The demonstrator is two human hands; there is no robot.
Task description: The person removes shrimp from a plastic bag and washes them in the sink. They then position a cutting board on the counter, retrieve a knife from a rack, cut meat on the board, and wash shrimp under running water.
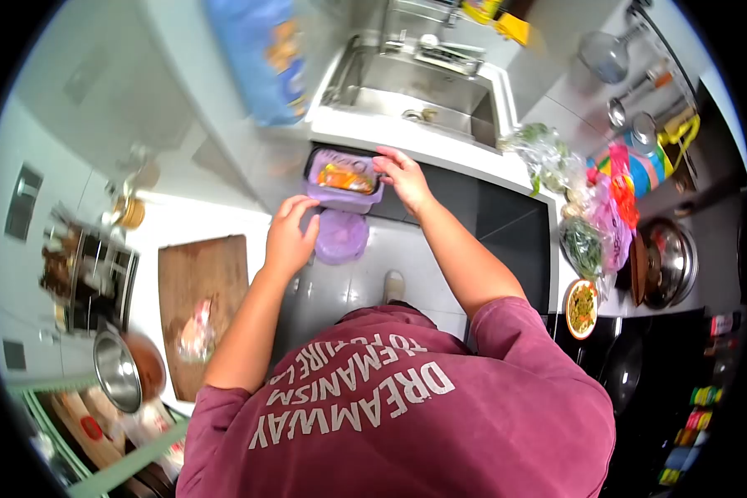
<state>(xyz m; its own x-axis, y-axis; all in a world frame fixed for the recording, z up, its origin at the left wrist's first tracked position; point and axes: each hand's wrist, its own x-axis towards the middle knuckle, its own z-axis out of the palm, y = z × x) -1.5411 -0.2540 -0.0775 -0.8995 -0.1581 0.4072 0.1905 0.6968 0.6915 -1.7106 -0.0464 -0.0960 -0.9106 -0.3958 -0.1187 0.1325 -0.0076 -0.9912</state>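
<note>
A: What are the fingers doing?

B: On the left hand [292, 234] they're loosely curved and parted, with nothing visible between them. On the right hand [403, 176] they're spread apart, also without a visible grip.

A: What are they nearest?

B: A purple, box-shaped plastic bin [340, 198] with a dark lining at its rim, low in front of the person. The left hand is by its near left corner, the right by its right rim. Contact I can't tell.

A: And inside?

B: A shiny orange-and-yellow packet [345, 178].

A: How would the bin handle?

B: Light, I'd judge, with fairly stiff walls and perhaps a slick, loose lining. Opposite sides of the rim look like the best hold; the packet is probably soft and crinkly, best pinched at an edge.

A: Farther out?

B: A round, flat-looking purple object [341, 237] just beside the bin, on the person's side. Beyond the bin, a stainless-steel sink [390, 90]; to the left, a brown wooden cutting board [203, 270] on the white counter [144, 241].
</note>
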